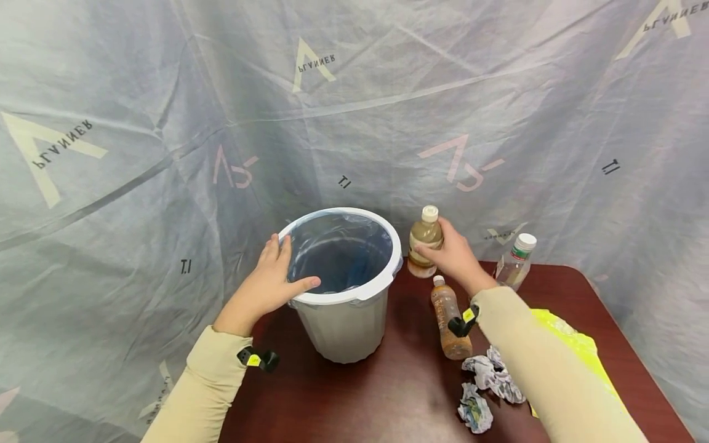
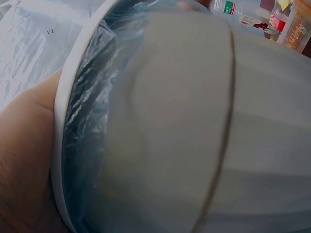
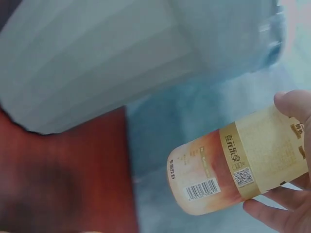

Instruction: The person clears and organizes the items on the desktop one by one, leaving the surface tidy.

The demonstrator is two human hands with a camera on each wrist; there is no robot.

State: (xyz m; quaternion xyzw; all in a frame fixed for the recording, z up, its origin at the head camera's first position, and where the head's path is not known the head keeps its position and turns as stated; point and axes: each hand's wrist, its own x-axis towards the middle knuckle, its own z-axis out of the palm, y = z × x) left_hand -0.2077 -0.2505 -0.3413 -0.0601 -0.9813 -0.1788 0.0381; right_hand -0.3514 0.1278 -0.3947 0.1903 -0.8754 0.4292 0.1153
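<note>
At the left side of a pale grey trash bin (image 1: pixel 346 329), my left hand (image 1: pixel 267 282) touches the white rim (image 1: pixel 354 296), its fingers spread and fairly straight. A bluish clear liner bag (image 2: pixel 90 111) lines the bin and folds over its edge. My right hand (image 1: pixel 456 255) grips a drink bottle (image 1: pixel 425 237) with a white cap, upright and just right of the bin. In the right wrist view this bottle (image 3: pixel 214 167) shows a cream and orange label with a barcode, and its base is clear of the table. Thumb and fingers wrap its upper part.
On the dark red table (image 1: pixel 338 406), an orange-labelled bottle (image 1: pixel 450 320) lies below my right hand. A clear white-capped bottle (image 1: pixel 515 261) is behind my right forearm. Crumpled paper balls (image 1: pixel 475 409) and a bright yellow wrapper (image 1: pixel 573 341) lie at the right. A grey printed sheet (image 1: pixel 354 123) hangs behind.
</note>
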